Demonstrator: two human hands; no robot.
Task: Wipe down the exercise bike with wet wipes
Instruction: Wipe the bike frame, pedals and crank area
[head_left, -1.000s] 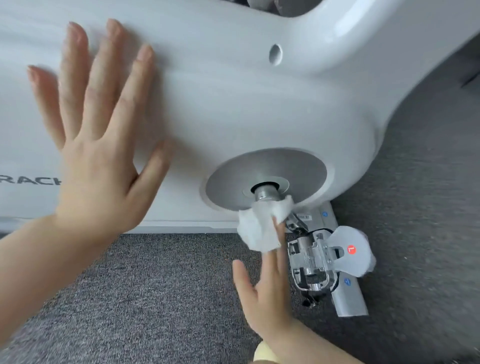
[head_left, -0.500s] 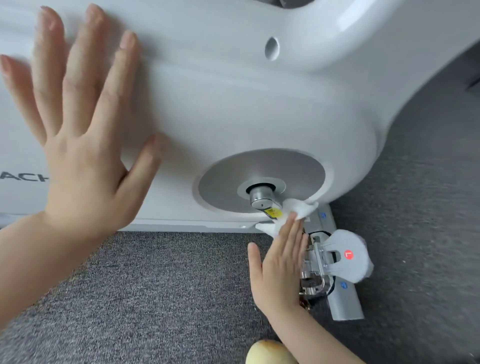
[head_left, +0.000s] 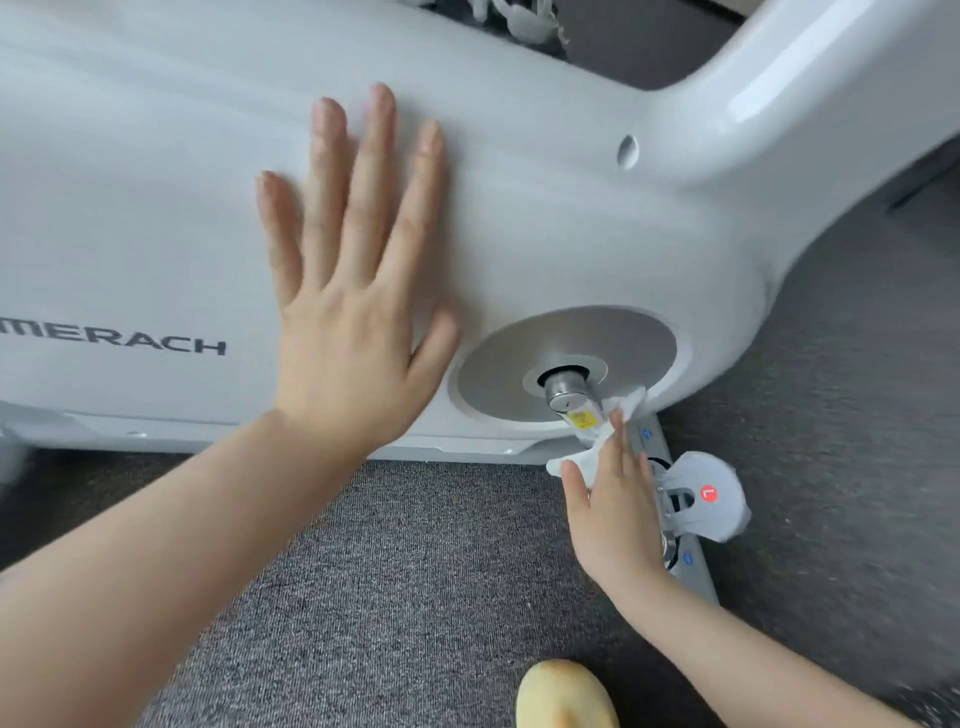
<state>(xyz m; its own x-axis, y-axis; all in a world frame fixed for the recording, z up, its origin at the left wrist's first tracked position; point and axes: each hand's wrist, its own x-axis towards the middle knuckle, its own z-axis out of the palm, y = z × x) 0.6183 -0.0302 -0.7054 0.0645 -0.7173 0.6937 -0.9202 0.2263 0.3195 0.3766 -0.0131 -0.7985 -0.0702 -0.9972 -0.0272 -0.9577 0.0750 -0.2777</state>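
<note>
The white exercise bike body (head_left: 545, 218) fills the upper view, with a grey round disc (head_left: 498, 374) and a metal crank axle (head_left: 566, 392) low on its side. My left hand (head_left: 348, 291) lies flat and spread on the white housing, left of the disc. My right hand (head_left: 613, 509) presses a white wet wipe (head_left: 597, 447) against the crank arm just below the axle. The wipe is bunched under my fingers. The pedal (head_left: 701, 496) with a red L mark sits right of this hand.
Grey carpet (head_left: 389, 597) covers the floor below and right of the bike. A yellow rounded object (head_left: 566, 696) shows at the bottom edge. The bike's base rail (head_left: 156, 434) runs along the carpet on the left.
My right hand slid the wipe from the axle's left side down onto the crank arm. The view shifted, so my left hand appears more central; it stays flat on the housing.
</note>
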